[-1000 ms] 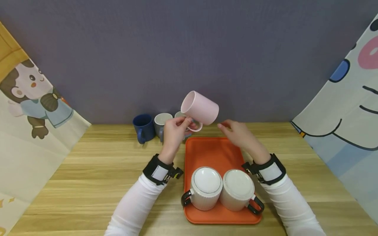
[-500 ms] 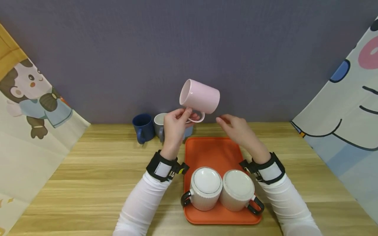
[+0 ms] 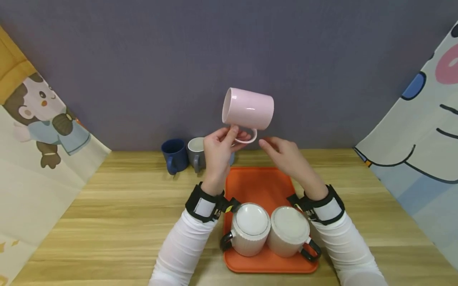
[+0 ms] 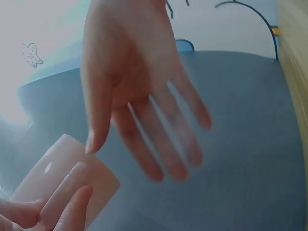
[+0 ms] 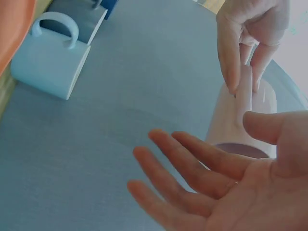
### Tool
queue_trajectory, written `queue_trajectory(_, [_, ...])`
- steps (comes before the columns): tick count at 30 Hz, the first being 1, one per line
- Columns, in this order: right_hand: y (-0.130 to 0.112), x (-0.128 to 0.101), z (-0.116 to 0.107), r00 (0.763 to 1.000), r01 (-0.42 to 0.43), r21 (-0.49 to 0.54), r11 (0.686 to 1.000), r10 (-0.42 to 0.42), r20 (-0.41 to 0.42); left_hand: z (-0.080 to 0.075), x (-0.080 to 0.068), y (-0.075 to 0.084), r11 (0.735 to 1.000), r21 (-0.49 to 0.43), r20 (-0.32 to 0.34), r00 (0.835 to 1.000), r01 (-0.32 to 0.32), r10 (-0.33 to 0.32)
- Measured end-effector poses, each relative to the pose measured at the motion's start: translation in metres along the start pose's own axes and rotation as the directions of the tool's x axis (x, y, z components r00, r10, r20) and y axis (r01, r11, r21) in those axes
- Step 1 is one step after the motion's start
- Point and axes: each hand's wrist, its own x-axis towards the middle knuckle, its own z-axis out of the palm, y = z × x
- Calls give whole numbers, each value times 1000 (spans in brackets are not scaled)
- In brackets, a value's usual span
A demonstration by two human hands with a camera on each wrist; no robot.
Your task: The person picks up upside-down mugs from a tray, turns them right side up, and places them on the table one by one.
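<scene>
A pink mug [image 3: 248,109] is up in the air on its side, mouth to the left and handle underneath. My left hand [image 3: 219,153] pinches that handle between thumb and fingers; in the right wrist view the handle [image 5: 244,94] shows between the fingertips. Just right of the mug's base is my right hand [image 3: 286,157], holding nothing. Its fingers look spread and nearly straight in the left wrist view, where the right hand [image 4: 134,91] appears above the pink mug [image 4: 103,183]. Below both hands lies an orange tray [image 3: 259,178].
Two off-white mugs, one left [image 3: 249,230] and one right [image 3: 288,230], stand upside down on the tray's near half, black handles outward. Behind, a navy mug [image 3: 175,155], a grey mug [image 3: 196,153] and a light blue mug [image 5: 50,60] line up before the grey backdrop [image 3: 322,79].
My left hand has lifted the pink mug higher and slightly right, tipping it closer to level. The right hand has risen a little and edged left.
</scene>
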Motion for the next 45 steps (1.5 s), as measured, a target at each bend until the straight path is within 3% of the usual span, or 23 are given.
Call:
queue_trajectory(5, [-5,-3,-3,1000,3,84,996,-1,-18,10,-4,-1,999,-34,6,1000,29,-29])
queue_trajectory(9, [-9,-6,-5,996,36,214,976,-18,-86,16,-7,0,998,-54,14,999,31,-30])
queue_trajectory(13, [-12,-8,-8,987,77,373,925,-19,-158,21,-10,0,997,-73,34,999,30,-28])
queue_trajectory(18, [-14,-11,-9,981,97,551,829,13,-193,27,-14,-2,991,-115,47,997,65,-60])
queue_trajectory(23, [-15,-14,-12,975,122,622,773,24,-220,31,-18,-3,989,-122,68,994,89,-81])
queue_trajectory(31, [-15,-13,-11,972,140,675,724,31,-234,30,-18,-7,995,-64,80,994,75,-70])
queue_trajectory(38, [-12,-11,-9,980,116,767,631,55,-193,29,-16,-7,996,71,34,998,58,-61])
queue_trajectory(45, [-10,-9,-10,983,108,780,617,54,-178,28,-18,-4,971,239,18,1000,1,-6])
